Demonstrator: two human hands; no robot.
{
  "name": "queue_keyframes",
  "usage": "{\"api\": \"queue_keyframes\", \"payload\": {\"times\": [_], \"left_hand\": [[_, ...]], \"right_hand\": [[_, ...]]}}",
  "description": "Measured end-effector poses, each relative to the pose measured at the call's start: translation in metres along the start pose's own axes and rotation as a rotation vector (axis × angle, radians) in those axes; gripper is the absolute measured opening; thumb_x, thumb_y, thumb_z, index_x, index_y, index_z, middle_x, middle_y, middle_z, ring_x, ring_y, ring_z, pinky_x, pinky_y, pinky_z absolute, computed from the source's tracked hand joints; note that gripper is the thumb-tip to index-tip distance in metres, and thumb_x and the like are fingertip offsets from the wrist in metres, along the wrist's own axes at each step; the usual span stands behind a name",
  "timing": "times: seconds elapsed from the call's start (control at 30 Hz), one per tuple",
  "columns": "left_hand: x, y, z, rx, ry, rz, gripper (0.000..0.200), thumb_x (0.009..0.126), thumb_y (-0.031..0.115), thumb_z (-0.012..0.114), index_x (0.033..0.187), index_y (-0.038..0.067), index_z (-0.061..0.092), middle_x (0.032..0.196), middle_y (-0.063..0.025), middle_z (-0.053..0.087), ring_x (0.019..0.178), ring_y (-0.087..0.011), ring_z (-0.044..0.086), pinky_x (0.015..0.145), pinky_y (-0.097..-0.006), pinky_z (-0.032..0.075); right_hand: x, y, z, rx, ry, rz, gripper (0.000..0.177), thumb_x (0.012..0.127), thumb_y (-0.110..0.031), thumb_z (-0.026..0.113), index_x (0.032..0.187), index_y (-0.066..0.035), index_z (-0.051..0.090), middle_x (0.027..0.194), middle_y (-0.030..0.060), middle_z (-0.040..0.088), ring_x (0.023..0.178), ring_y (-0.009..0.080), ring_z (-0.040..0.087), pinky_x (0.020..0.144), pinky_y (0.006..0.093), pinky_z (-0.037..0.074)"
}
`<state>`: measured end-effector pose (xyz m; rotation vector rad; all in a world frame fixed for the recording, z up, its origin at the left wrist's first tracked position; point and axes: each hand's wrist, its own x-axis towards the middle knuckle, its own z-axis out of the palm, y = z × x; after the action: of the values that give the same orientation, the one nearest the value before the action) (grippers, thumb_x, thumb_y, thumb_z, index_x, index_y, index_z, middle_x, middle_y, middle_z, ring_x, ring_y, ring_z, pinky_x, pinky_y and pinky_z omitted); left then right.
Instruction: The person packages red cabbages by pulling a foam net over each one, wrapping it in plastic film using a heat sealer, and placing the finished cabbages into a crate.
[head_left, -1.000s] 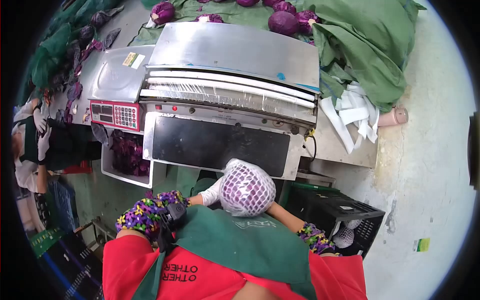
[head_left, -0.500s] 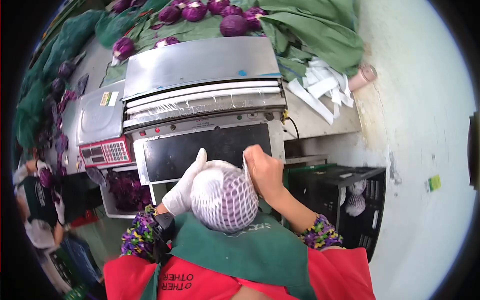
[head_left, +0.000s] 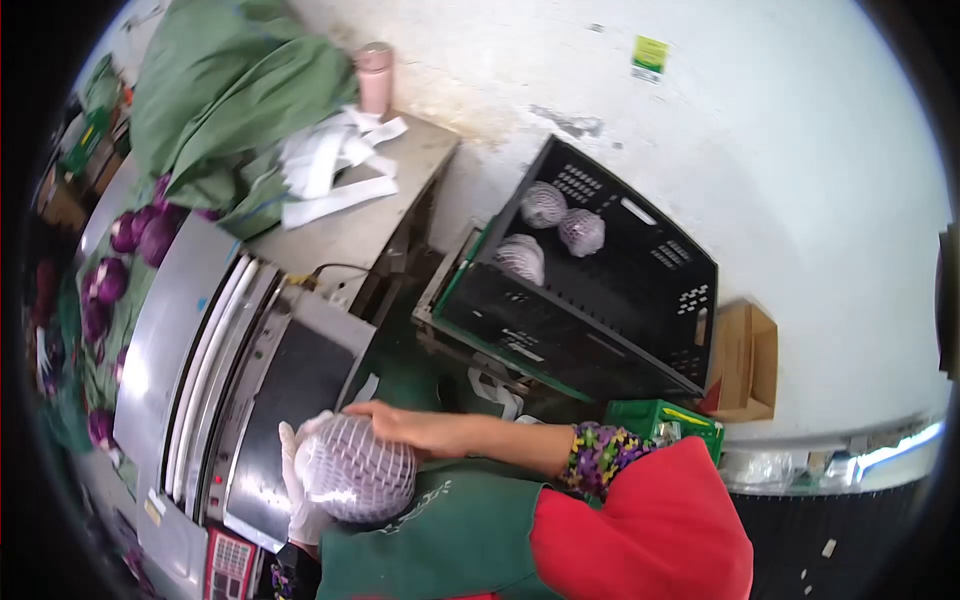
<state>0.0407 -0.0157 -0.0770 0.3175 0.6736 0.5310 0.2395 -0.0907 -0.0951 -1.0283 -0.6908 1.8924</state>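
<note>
A purple cabbage in a white foam net (head_left: 362, 472) is held in front of my green apron, just off the near edge of the wrapping machine (head_left: 290, 420). My left hand (head_left: 299, 495), in a white glove, cups it from the left side, with its thumb and part of the fingers showing. Bare and curved over the cabbage's upper right, my right hand (head_left: 398, 426) presses on the net; its fingertips are partly hidden.
A black crate (head_left: 590, 330) with netted cabbages (head_left: 543, 205) stands by the wall. White foam nets (head_left: 335, 165), a pink bottle (head_left: 375, 75) and green cloth (head_left: 230, 100) lie on the table. Bare purple cabbages (head_left: 160, 240) sit behind the machine; a red scale (head_left: 230, 565) is below left.
The view has swung right, bringing the crate to the middle. My right hand has gone from pinching the net's edge to lying over the cabbage. Both hands still hold it.
</note>
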Motion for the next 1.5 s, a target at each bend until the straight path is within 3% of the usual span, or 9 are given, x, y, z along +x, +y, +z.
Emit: {"api": "queue_keyframes", "payload": {"times": [0.2, 0.33, 0.5, 0.63, 0.7, 0.83, 0.97, 1.23, 1.5], "left_hand": [[0.059, -0.025, 0.132, 0.409, -0.269, 0.049, 0.059, 0.095, 0.045, 0.045, 0.136, 0.004, 0.037, 0.132, -0.0112, 0.045, 0.121, -0.0227, 0.045, 0.107, -0.0379, 0.03], [0.096, -0.041, 0.129, 0.592, -0.213, 0.021, 0.042, 0.096, 0.033, 0.049, 0.123, 0.001, 0.05, 0.099, -0.0113, 0.064, 0.096, -0.0202, 0.061, 0.09, -0.0334, 0.046], [0.108, -0.049, 0.102, 0.657, -0.034, 0.02, 0.041, 0.096, 0.033, 0.048, 0.122, 0.001, 0.05, 0.098, -0.0088, 0.065, 0.092, -0.0184, 0.062, 0.088, -0.0324, 0.047], [0.09, -0.028, 0.084, 0.802, 0.107, 0.061, 0.039, 0.096, 0.028, 0.049, 0.123, 0.001, 0.051, 0.103, -0.0092, 0.064, 0.097, -0.0175, 0.06, 0.09, -0.0307, 0.045], [0.076, -0.003, 0.074, 0.92, 0.097, 0.181, 0.034, 0.096, 0.022, 0.049, 0.123, 0.001, 0.051, 0.104, -0.0088, 0.064, 0.098, -0.016, 0.059, 0.09, -0.0298, 0.045], [0.047, 0.083, 0.04, 1.14, 0.32, 0.432, 0.026, 0.095, 0.01, 0.049, 0.117, -0.001, 0.055, 0.103, -0.0074, 0.064, 0.099, -0.0132, 0.059, 0.09, -0.0276, 0.046], [0.038, 0.213, -0.033, 1.253, 0.549, 0.801, 0.027, 0.091, 0.015, 0.057, 0.112, -0.002, 0.059, 0.101, -0.0062, 0.064, 0.094, -0.011, 0.058, 0.085, -0.0261, 0.046], [0.173, 0.392, -0.091, 2.16, 0.929, 0.592, 0.088, 0.066, 0.044, 0.074, 0.14, 0.02, 0.034, 0.137, -0.0212, 0.039, 0.121, -0.0397, 0.043, 0.099, -0.0476, 0.037], [0.316, 0.417, -0.099, 1.959, 1.217, 0.407, 0.116, 0.053, 0.054, 0.08, 0.146, 0.032, 0.015, 0.152, -0.0133, 0.012, 0.134, -0.0487, 0.017, 0.092, -0.0741, 0.028]], "right_hand": [[-0.101, -0.052, -0.115, 0.694, 0.157, -0.263, 0.029, 0.09, -0.025, 0.055, 0.107, -0.001, 0.059, 0.103, 0.0075, 0.063, 0.096, 0.016, 0.061, 0.087, 0.0344, 0.051], [-0.2, -0.117, -0.206, 0.485, 0.65, -0.518, 0.041, 0.093, -0.033, 0.045, 0.119, -0.003, 0.053, 0.112, 0.009, 0.061, 0.099, 0.0196, 0.061, 0.088, 0.0359, 0.05], [-0.224, -0.072, -0.356, 0.159, 1.061, -0.21, 0.052, 0.09, -0.041, 0.05, 0.134, -0.016, 0.04, 0.127, 0.0068, 0.051, 0.112, 0.0219, 0.054, 0.089, 0.0522, 0.045], [-0.174, 0.005, -0.454, -0.405, 1.031, -0.362, 0.056, 0.091, -0.018, 0.05, 0.141, -0.002, 0.029, 0.141, 0.0155, 0.035, 0.131, 0.0256, 0.032, 0.108, 0.0333, 0.025], [-0.164, -0.027, -0.424, -0.205, 0.985, -0.343, 0.051, 0.093, -0.015, 0.042, 0.141, -0.004, 0.03, 0.137, 0.0126, 0.039, 0.125, 0.0243, 0.04, 0.103, 0.0356, 0.034], [-0.16, -0.077, -0.441, -1.161, 1.307, -0.025, 0.052, 0.084, -0.008, 0.052, 0.134, 0.001, 0.039, 0.128, 0.0204, 0.049, 0.117, 0.0277, 0.049, 0.098, 0.0355, 0.038], [-0.081, -0.158, -0.354, -1.206, 1.376, -0.459, 0.041, 0.083, -0.003, 0.051, 0.124, 0.002, 0.047, 0.115, 0.0178, 0.052, 0.105, 0.0287, 0.053, 0.093, 0.0361, 0.041], [0.101, -0.246, -0.148, -1.464, 0.853, -0.655, 0.026, 0.077, 0.0, 0.055, 0.103, 0.001, 0.057, 0.107, 0.0189, 0.055, 0.102, 0.0337, 0.053, 0.091, 0.0376, 0.04], [0.254, -0.254, -0.161, -1.813, 0.344, -0.528, 0.026, 0.074, -0.009, 0.062, 0.099, -0.006, 0.059, 0.092, 0.0134, 0.057, 0.091, 0.0319, 0.053, 0.081, 0.045, 0.042]]}}
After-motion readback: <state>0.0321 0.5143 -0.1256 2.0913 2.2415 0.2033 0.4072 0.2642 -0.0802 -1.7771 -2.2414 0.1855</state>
